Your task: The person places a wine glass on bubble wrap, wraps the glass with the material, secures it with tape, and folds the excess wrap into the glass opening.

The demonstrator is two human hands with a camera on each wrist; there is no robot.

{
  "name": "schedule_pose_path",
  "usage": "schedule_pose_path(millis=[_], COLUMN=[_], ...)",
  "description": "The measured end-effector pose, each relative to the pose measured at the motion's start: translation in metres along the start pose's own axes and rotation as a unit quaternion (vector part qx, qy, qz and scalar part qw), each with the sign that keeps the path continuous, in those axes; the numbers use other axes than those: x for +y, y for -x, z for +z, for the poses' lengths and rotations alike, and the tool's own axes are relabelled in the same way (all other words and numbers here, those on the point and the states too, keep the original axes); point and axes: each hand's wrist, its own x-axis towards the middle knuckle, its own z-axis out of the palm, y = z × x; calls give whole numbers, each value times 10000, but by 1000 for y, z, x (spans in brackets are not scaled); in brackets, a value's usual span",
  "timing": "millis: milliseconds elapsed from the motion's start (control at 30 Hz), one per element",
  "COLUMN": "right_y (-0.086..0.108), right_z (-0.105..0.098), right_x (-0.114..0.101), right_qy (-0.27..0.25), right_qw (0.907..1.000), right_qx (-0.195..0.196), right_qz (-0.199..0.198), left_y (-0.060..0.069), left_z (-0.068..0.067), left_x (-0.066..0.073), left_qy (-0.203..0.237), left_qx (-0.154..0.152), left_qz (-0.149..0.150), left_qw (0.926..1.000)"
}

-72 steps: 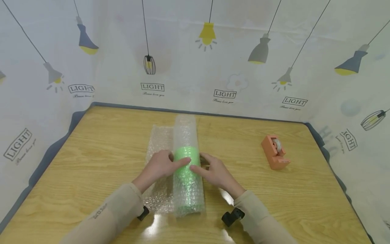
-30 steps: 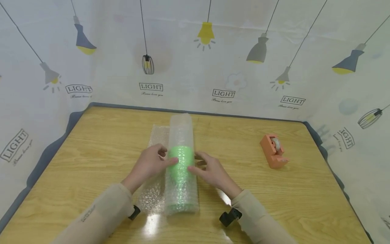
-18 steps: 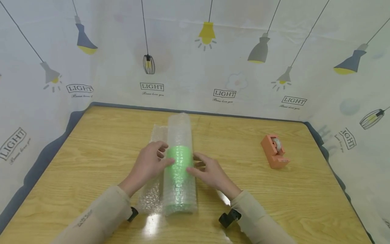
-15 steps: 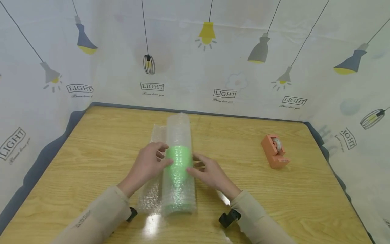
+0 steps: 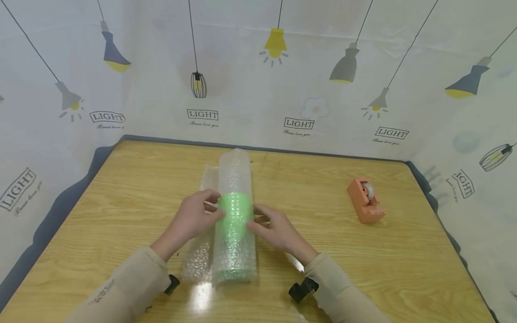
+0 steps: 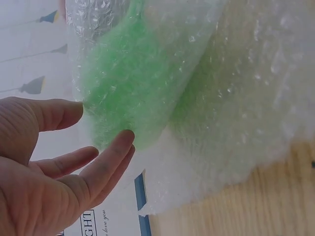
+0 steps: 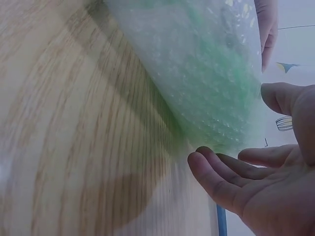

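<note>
A roll of bubble wrap [image 5: 235, 175] lies lengthwise on the table, wound around a green thing [image 5: 235, 208] that is wide in the middle, narrows toward the near end and shows green again there. Its exact kind is blurred by the wrap. A flat tail of bubble wrap [image 5: 199, 260] spreads out from under the roll's left side. My left hand [image 5: 194, 217] touches the roll's left side with its thumb, fingers loosely extended. On the right side, my right hand [image 5: 276, 226] rests its thumb against the wrap; its fingers [image 7: 211, 182] reach low beside the roll, fairly straight.
An orange tape dispenser [image 5: 365, 201] with a roll of clear tape stands on the right of the wooden table [image 5: 404, 269]. Behind and at both sides rises a light curtain [image 5: 250, 89] printed with lamps.
The roll has moved left over its flat tail, so less of the tail shows. Both hands have shifted left with it, the left hand more. The tape dispenser stays in place.
</note>
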Motion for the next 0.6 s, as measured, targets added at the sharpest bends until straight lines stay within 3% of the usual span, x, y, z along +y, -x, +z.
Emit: schedule_pose_path(millis=[267, 600], right_y=[3, 7], right_z=[-6, -13], right_x=[-4, 0], right_qy=[-17, 164], right_qw=[9996, 9978], right_qx=[267, 549], right_qz=[-39, -348], left_y=[-3, -6], left_z=[6, 15], left_x=[-2, 1], left_qy=[344, 375], left_qx=[-92, -177], left_qz=[154, 164], left_qw=[9992, 9990])
